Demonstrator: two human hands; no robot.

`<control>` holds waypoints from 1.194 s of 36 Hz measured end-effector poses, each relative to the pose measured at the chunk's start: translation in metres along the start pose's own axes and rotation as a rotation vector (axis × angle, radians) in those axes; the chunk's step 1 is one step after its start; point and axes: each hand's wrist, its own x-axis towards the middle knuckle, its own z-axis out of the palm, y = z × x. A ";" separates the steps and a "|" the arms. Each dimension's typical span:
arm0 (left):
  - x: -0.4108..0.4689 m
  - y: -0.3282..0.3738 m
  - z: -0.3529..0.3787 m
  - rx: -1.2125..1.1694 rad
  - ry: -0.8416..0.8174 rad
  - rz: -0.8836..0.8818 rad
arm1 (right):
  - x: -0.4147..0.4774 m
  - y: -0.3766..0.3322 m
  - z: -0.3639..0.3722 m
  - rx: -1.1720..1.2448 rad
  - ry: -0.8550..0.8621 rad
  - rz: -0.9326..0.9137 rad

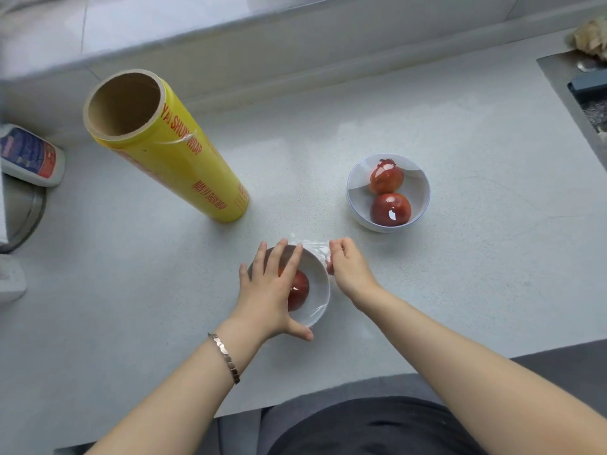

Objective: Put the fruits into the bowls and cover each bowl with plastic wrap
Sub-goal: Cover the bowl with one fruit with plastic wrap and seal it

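A white bowl (pixel 317 284) near the counter's front holds a red fruit (pixel 299 289) under clear plastic wrap (pixel 313 246). My left hand (pixel 271 290) lies flat on top of the wrapped bowl, fingers straight, hiding part of the fruit. My right hand (pixel 348 267) pinches the loose wrap at the bowl's right rim. A second white bowl (pixel 420 188) further right and back holds two red fruits (pixel 389 195) beneath a taut sheet of wrap. A tall yellow roll of plastic wrap (pixel 174 152) stands upright at the back left.
A white bottle with a blue and red label (pixel 31 156) lies at the left edge beside a metal lid (pixel 26 218). A sink rim (pixel 565 80) is at the far right. The counter's front edge runs just below my forearms.
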 end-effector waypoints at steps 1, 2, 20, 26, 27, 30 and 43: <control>0.000 0.000 0.000 -0.009 0.005 -0.004 | -0.001 -0.003 0.002 -0.012 0.018 -0.012; 0.001 0.001 0.000 -0.013 0.004 -0.007 | -0.003 -0.005 0.003 -0.030 0.032 -0.029; 0.004 0.009 -0.003 -0.069 -0.062 -0.063 | 0.004 0.010 -0.017 -0.312 0.113 -0.218; 0.003 0.011 0.000 -0.089 -0.041 -0.090 | 0.015 0.015 -0.006 -0.280 0.092 -0.110; 0.003 0.012 0.001 -0.095 -0.031 -0.107 | 0.018 0.015 -0.006 -0.259 0.087 -0.078; 0.002 0.020 0.002 -0.161 -0.011 -0.219 | 0.018 0.014 -0.011 -0.136 0.062 0.030; -0.004 0.007 -0.006 -0.080 -0.043 -0.123 | 0.007 0.011 -0.023 0.073 -0.287 0.118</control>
